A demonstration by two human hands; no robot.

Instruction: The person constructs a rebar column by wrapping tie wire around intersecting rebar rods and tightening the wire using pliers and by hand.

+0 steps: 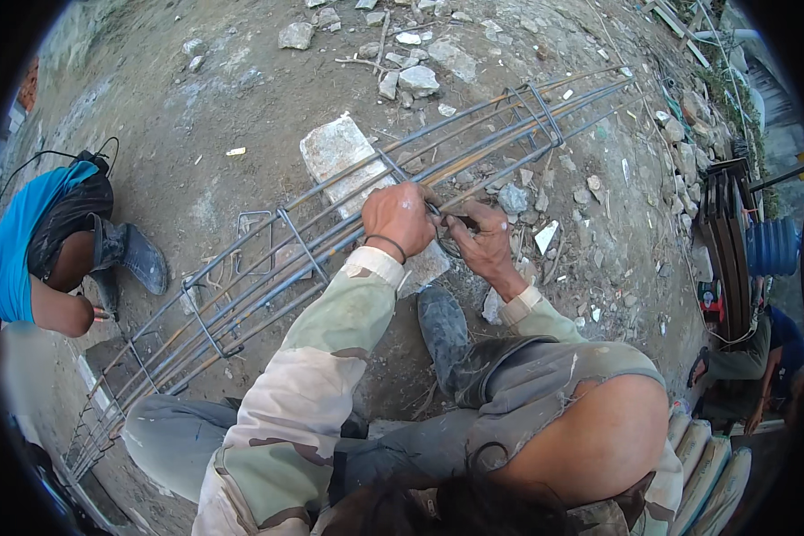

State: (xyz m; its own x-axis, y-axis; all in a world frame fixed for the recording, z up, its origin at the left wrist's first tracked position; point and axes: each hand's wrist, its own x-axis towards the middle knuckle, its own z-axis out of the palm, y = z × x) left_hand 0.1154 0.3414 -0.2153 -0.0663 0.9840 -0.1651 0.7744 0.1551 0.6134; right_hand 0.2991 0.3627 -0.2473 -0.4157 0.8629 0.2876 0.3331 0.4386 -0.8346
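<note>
Nearest, left hand [400,220] & right hand [484,241] meet over the rebar cage [268,268], fingers pinching thin tie wire [447,234] at a bar crossing, prob. to cinch it. Cage lies across a stone block [335,152] w/ a boot [444,332] just near of it; a crouching co-worker [49,241] is far left.

Both forearms extend from the near edge toward the centre of the view, sleeved in camouflage fabric with pale cuffs. The left hand [400,219] is closed in a fist, knuckles up, with a dark band at the wrist. The right hand [484,239] sits just beside it to the right, fingers curled inward and back of hand facing up, nearly touching the left.
</note>
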